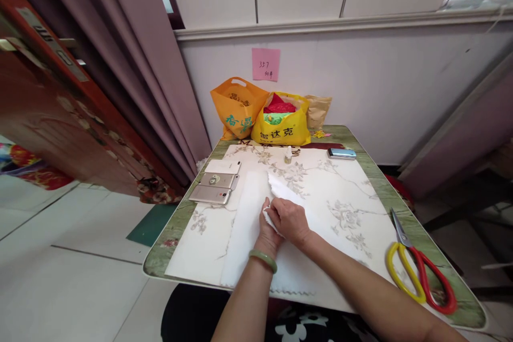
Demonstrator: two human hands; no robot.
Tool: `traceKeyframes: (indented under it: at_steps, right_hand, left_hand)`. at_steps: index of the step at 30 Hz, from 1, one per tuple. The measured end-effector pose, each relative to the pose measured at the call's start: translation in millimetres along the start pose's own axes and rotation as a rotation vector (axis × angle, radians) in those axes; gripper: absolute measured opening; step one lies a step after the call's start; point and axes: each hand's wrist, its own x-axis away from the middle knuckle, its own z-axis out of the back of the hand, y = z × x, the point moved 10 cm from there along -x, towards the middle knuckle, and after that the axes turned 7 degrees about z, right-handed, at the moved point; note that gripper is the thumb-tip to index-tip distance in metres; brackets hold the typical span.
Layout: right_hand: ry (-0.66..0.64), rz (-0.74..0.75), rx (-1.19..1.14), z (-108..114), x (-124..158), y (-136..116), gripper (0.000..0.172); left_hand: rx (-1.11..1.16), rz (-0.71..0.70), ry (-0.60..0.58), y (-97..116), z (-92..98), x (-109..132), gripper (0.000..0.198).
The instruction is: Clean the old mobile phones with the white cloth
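A white cloth (250, 240) with wavy-cut edges lies over the middle of the flower-patterned sheet (348, 181). Both of my hands meet on it, one against the other. My left hand (269, 230), with a green bangle (263, 260) at the wrist, is closed around a bunched part of the cloth. Over it, my right hand (290, 219) has its fingers curled on the same gathered edge. A raised flap of the cloth stands up just beyond my knuckles. The fingertips are partly hidden, so anything small between them cannot be made out.
Large scissors (406, 240) with yellow and red handles lie at the right edge. Several phones (212, 194) rest at left. A small bottle (288, 155) and a blue case (341, 154) sit farther back. An orange bag (236, 109) and a yellow bag (282, 131) stand against the wall.
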Motion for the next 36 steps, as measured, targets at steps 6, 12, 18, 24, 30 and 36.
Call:
traceKeyframes:
  at_steps: [6,12,18,24,30,36]
  right_hand:
    - [-0.036,-0.117,-0.011,-4.9,-8.3,10.6,0.027]
    - [-0.118,-0.210,0.043,-14.6,-17.7,27.1,0.018]
    - [-0.122,-0.299,0.060,-17.0,-25.9,58.8,0.022]
    - [-0.113,-0.402,0.074,-16.8,-28.8,93.9,0.024]
    - [-0.063,-0.431,0.060,-16.0,-26.5,107.8,0.026]
    - [0.005,-0.494,-0.030,-13.9,-22.3,128.7,0.022]
  left_hand:
    - [0.017,-0.017,0.053,1.9,0.8,-0.2,0.030]
    - [0.047,-0.073,0.085,6.6,1.0,-2.4,0.026]
    - [-0.044,-0.063,0.086,5.1,-2.2,-1.5,0.037]
    - [-0.133,-0.030,0.015,3.3,-12.6,1.4,0.052]
    - [-0.182,-0.017,0.049,4.0,-8.0,2.1,0.058]
    - [-0.192,-0.033,0.051,5.1,-10.6,5.9,0.062]
